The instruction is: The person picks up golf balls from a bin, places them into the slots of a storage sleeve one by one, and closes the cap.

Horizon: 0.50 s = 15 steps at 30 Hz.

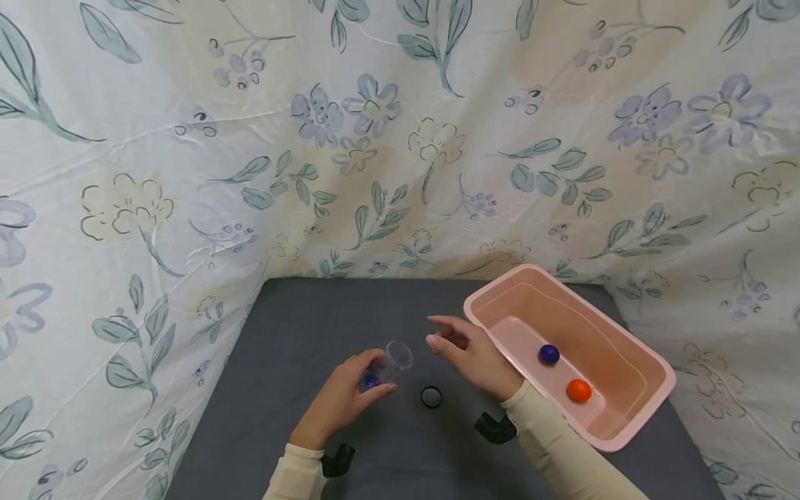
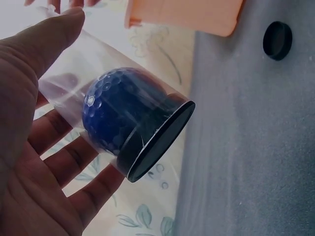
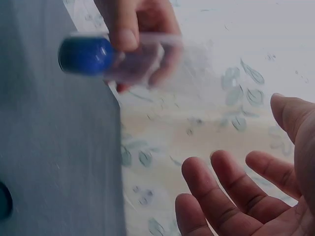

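My left hand (image 1: 337, 403) grips a clear plastic tube (image 1: 398, 355), tilted with its uncapped mouth toward the right hand. Inside, a dimpled blue golf ball (image 2: 110, 110) sits at the bottom end, against a black cap (image 2: 165, 142) that closes that end. My right hand (image 1: 478, 357) holds nothing; its fingers are loosely bent, apart from the tube's mouth and beside the left rim of a pink basin (image 1: 625, 333). A loose round black cap (image 1: 431, 396) lies on the table between the two hands.
Inside the basin lie a dark blue ball (image 1: 549, 354) and an orange ball (image 1: 578, 390). The dark grey tabletop (image 1: 294, 326) ends at a floral cloth (image 1: 375, 173) that hangs behind and at both sides.
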Motion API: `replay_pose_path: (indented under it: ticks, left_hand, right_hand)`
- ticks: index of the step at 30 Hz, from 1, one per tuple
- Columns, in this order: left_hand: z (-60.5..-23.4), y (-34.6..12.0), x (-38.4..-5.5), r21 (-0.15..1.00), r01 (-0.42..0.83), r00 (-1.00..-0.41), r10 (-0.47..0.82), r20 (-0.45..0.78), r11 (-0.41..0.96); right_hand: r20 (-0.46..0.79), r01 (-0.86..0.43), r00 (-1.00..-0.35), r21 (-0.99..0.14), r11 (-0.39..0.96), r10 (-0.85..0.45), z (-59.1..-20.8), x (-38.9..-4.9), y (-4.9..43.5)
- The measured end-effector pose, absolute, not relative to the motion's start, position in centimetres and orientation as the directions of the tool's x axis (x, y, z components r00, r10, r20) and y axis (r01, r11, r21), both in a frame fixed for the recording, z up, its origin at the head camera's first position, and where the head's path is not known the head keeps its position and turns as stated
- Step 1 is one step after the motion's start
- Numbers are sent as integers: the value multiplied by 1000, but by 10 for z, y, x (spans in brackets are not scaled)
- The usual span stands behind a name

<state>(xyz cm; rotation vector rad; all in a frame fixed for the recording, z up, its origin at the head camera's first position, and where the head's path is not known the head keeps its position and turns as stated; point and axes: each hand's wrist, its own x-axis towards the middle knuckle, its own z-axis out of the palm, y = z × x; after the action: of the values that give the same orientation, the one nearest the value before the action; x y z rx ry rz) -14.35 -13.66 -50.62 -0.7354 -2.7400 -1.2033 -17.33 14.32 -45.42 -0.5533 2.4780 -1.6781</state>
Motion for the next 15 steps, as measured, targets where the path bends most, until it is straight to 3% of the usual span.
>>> replay_pose_path:
  ticks: [15]
  left_hand:
    - [-506,-130,-144,693,419,-897,384,217,587]
  right_hand:
    - [112,-220,-959,-872,437,-260,-437,-184,212]
